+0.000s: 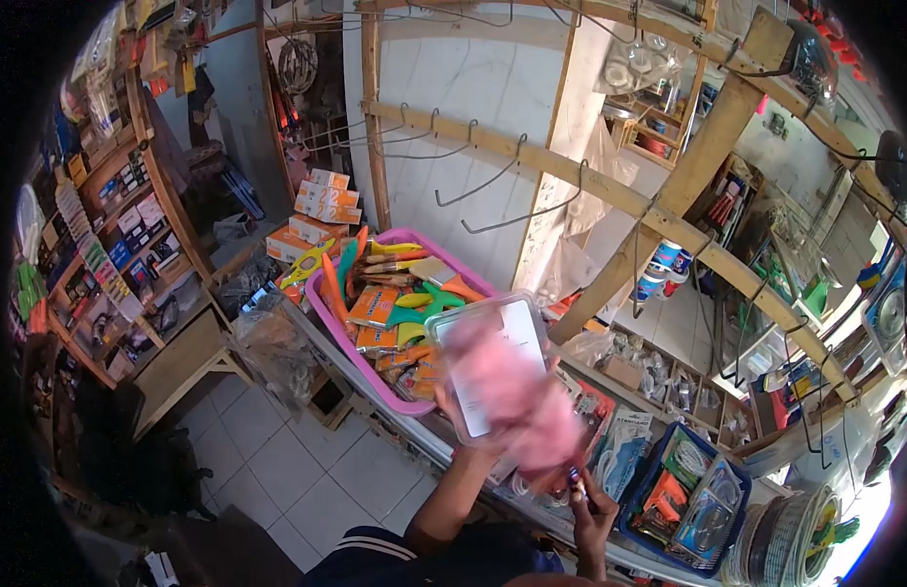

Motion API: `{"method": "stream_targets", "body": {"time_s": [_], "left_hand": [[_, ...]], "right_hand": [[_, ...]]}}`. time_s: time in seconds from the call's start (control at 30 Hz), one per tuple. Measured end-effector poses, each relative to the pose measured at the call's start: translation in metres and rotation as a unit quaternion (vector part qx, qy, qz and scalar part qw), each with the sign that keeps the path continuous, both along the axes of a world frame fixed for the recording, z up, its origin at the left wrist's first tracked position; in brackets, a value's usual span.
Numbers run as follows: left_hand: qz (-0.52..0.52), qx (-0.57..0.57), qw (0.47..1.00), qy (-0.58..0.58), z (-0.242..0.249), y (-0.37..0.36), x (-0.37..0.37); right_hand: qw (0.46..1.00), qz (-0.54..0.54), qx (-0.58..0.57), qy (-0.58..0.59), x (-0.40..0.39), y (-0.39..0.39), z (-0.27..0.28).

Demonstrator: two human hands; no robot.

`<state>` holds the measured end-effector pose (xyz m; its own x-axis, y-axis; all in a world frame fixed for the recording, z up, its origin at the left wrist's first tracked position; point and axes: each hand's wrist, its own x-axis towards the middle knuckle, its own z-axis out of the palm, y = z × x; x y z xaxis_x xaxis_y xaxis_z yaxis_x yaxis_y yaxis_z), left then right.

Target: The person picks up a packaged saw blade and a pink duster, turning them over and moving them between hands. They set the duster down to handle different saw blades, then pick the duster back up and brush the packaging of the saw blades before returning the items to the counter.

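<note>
A clear plastic container (460, 389), tilted, has a white sheet (520, 323) inside or behind its wall. My left hand (476, 453) grips its lower edge, with fingers partly hidden behind it. A pink cloth (541, 411), smeared by motion, lies across the container and hangs toward the lower right. Beside the cloth's lower end, my right hand (592, 507) is closed on a small dark item (575, 479) with blue and white marks. Whether those fingers also touch the cloth is unclear.
A pink basket (404, 399) of orange packets and brushes stands left of the container. At the right is a blue basket (624, 509) with packaged goods, beside coiled cable (766, 548). Metal hooks (527, 213) project from a wooden rail ahead. Shelves (140, 230) line the left.
</note>
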<state>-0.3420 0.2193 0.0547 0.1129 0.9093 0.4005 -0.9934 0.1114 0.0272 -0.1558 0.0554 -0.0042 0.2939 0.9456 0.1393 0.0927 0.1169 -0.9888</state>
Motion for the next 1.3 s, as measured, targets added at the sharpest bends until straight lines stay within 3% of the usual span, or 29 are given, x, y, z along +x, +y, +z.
{"method": "stream_targets", "body": {"time_s": [0.07, 0.13, 0.23, 0.3, 0.33, 0.4, 0.43, 0.5, 0.53, 0.57, 0.6, 0.67, 0.77, 0.87, 0.93, 1.0, 1.1, 1.27, 1.3], "left_hand": [[0.026, 0.004, 1.0, -0.005, 0.004, 0.003, 0.005], [0.014, -0.065, 0.976, 0.208, 0.016, 0.006, 0.018], [-0.007, 0.227, 0.959, 0.172, -0.068, 0.043, 0.008], [-0.08, 0.114, 0.983, -0.122, -0.039, 0.037, 0.017], [-0.034, 0.017, 0.998, -0.05, -0.004, 0.021, 0.013], [-0.035, -0.017, 0.992, 0.123, 0.037, 0.014, 0.014], [-0.025, -0.115, 0.974, 0.196, 0.044, 0.016, 0.014], [0.047, 0.032, 0.996, 0.071, 0.04, 0.022, 0.011], [0.079, -0.026, 0.995, 0.048, 0.023, 0.026, 0.013], [0.109, -0.082, 0.99, 0.024, 0.008, 0.03, 0.014], [0.088, -0.058, 0.994, 0.028, 0.005, 0.034, 0.01], [0.056, -0.018, 0.998, 0.039, 0.006, 0.038, 0.004], [0.056, -0.01, 0.997, 0.045, 0.003, 0.044, 0.002], [0.072, -0.008, 0.996, 0.045, 0.002, 0.046, -0.002], [0.082, -0.012, 0.996, 0.042, 0.0, 0.048, -0.003], [0.088, -0.012, 0.995, 0.04, -0.003, 0.047, -0.005], [0.088, -0.01, 0.995, 0.044, -0.003, 0.042, -0.011], [0.092, 0.0, 0.995, 0.042, 0.002, 0.037, -0.021], [0.097, -0.002, 0.995, 0.039, 0.002, 0.036, -0.024]], "right_hand": [[1.0, 0.002, 0.006, 0.015, -0.012, 0.006, 0.011], [0.998, 0.042, -0.013, -0.036, -0.006, 0.01, 0.012], [0.998, -0.006, -0.015, 0.056, -0.014, 0.017, 0.017], [0.996, -0.027, -0.039, 0.069, -0.024, 0.017, 0.01], [0.998, -0.009, -0.036, 0.051, -0.03, 0.016, 0.006], [0.997, 0.047, -0.034, -0.043, -0.027, 0.011, -0.012], [0.998, 0.033, -0.047, 0.035, -0.031, 0.014, -0.007], [0.978, 0.004, -0.076, 0.192, -0.046, 0.017, 0.006], [0.972, 0.004, -0.061, 0.228, -0.05, 0.019, -0.002], [0.989, 0.034, -0.034, 0.142, -0.048, 0.021, -0.009], [0.996, 0.064, -0.004, 0.055, -0.045, 0.023, -0.017], [0.997, 0.075, -0.015, 0.006, -0.043, 0.027, -0.021], [0.976, 0.024, -0.026, 0.213, -0.054, 0.034, 0.003], [0.995, 0.082, 0.012, 0.06, -0.044, 0.041, -0.015], [0.995, 0.07, 0.008, 0.071, -0.039, 0.039, -0.027], [0.977, 0.014, -0.043, 0.207, -0.046, 0.035, -0.01], [0.996, 0.074, -0.041, 0.02, -0.042, 0.027, -0.011], [0.979, 0.012, -0.06, 0.197, -0.052, 0.011, -0.007], [0.988, 0.039, -0.051, 0.14, -0.05, 0.008, -0.013]]}}
